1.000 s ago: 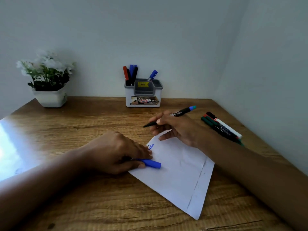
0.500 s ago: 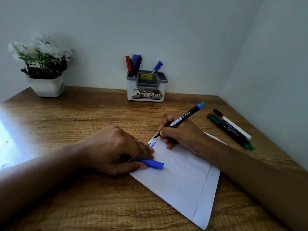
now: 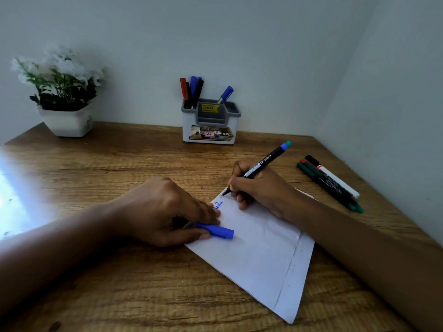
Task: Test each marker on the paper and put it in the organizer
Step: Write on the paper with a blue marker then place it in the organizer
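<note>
A white sheet of paper point(image 3: 259, 250) lies slanted on the wooden desk point(image 3: 119, 168). My right hand point(image 3: 261, 188) grips a black marker point(image 3: 263, 162) with a blue-green end, its tip touching the paper's top corner beside blue scribbles point(image 3: 218, 205). My left hand point(image 3: 165, 212) presses on the paper's left edge and holds a blue marker cap point(image 3: 217, 231). The grey-and-white organizer point(image 3: 211, 130) stands at the back wall with several markers upright in it. A few more markers point(image 3: 333, 183) lie at the right.
A white pot with white flowers point(image 3: 62, 97) stands at the back left corner. Walls close in behind and on the right. Bright glare covers the desk's left edge point(image 3: 14, 202).
My right hand has lowered the black marker from above the desk onto the paper's top corner. My left hand stays on the paper with the blue cap.
</note>
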The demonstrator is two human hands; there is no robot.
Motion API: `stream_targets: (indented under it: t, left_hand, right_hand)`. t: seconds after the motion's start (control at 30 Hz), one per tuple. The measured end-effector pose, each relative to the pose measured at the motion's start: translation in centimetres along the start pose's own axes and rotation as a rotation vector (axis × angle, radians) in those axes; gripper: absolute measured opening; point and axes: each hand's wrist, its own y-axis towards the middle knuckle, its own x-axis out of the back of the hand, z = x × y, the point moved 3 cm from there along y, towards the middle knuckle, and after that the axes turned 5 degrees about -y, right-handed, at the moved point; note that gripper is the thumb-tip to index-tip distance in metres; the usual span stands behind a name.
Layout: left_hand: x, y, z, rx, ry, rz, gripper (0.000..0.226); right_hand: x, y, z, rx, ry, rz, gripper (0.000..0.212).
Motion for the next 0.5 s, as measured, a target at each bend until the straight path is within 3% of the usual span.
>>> stream_targets:
  t: [0.5]
  left_hand:
    - [-0.02, -0.03, 0.13, 0.007, -0.003, -0.007, 0.029]
  right_hand:
    - [-0.03, 0.06, 0.16, -0.018, 0.012, -0.039, 0.024]
